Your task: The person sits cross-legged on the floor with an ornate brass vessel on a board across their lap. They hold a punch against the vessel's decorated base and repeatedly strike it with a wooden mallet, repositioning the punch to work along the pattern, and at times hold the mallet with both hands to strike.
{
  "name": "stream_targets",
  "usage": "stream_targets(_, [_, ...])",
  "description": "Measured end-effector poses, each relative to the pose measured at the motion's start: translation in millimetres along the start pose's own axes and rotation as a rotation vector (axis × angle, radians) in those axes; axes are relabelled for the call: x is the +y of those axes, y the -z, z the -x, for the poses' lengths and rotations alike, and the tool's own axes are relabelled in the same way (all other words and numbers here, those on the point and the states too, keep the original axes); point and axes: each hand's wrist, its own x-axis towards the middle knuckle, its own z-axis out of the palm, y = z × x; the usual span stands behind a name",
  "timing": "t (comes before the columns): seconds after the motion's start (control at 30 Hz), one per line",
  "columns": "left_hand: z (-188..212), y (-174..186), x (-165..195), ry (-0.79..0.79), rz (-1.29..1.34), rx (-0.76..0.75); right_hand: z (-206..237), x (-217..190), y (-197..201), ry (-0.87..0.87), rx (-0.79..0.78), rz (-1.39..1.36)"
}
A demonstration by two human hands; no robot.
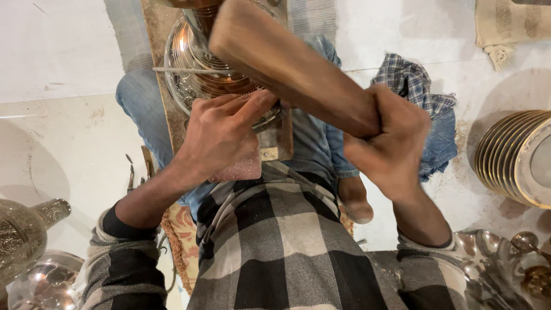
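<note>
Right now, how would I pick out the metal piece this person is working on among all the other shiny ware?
Start at the wooden board running up from the person's lap. On it lies an engraved round metal vessel, steadied by the left hand, with the right hand gripping a wooden mallet above. Unlike the stacked plates at right, it carries fine engraved patterning.

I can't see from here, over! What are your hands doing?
Right hand gripping wooden mallet. Left hand pressing on engraved metal vessel on wooden block. Nothing blocking.
</note>
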Motion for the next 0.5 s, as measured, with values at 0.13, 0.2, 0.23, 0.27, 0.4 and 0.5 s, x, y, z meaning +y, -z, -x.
stream_targets(0.13, [-2.2, 3.5, 0.3, 0.027, 0.05, -0.11, 1.1, -0.5, 0.6, 0.011, -0.011, -0.001])
stream_targets(0.2, [-2.9, 5.1, 0.9, -0.006, 0.022, -0.043, 1.7, -0.3, 0.5, 0.026, -0.025, -0.023])
stream_targets(0.23, [-3.6, 5.1, 1.2, -0.028, 0.013, -0.01, 2.0, -0.1, 0.1, 0.033, 0.005, -0.203])
stream_targets(0.27, [-4.1, 5.6, 1.1, -0.019, 0.014, -0.029, 1.9, 0.5, -0.6, 0.04, 0.032, -0.384])
stream_targets(0.4, [-5.4, 6.5, 2.5, -0.014, -0.013, -0.057, 0.7, 2.0, -2.7, -0.033, -0.003, -0.035])
stream_targets(0.5, [-7.3, 7.7, 3.1, -0.011, 0.001, -0.046, -1.0, 1.9, -2.9, -0.001, 0.022, -0.204])
